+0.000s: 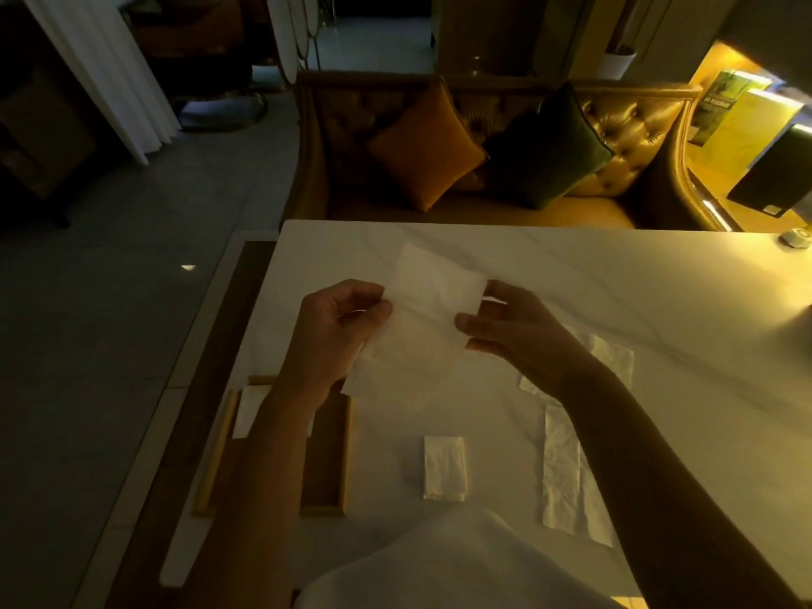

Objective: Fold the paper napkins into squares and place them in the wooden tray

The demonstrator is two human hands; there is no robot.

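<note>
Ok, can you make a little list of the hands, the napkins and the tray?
left hand: pinches the left edge of the held napkin
right hand: pinches its right edge
held napkin: opened out, lifted above the table
wooden tray: at left, one white napkin inside
folded napkin: on the table beside the tray
flat napkins: on the table by the right arm
</note>
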